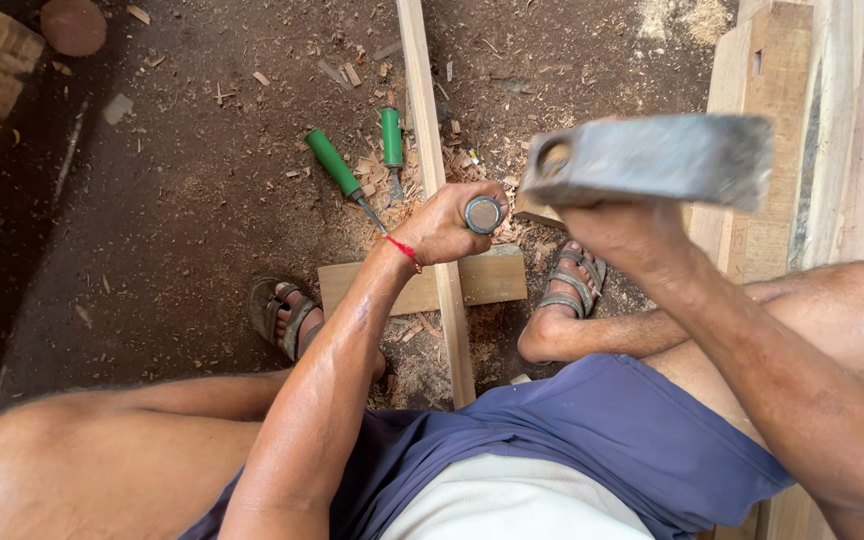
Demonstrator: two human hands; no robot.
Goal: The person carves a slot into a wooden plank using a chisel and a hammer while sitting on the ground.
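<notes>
We see the left hand wrapped tight around a chisel, only its round metal-ringed butt showing, so its long axis runs nearly straight down from the camera toward the wood. The right hand is clenched on a hammer, whose blurred grey steel head, a squared block, lies raised across the view, pointing left to right. A red thread circles the left wrist. Under the chisel a long pale wooden strip runs from the top edge of the ground toward us, crossing a short flat board. Left of the strip lie two more chisels with smooth green handles, pointing toward the board. The dirt floor is dark and strewn with chips and sawdust. Sandalled feet flank the board; rough planks stand along the right edge.
</notes>
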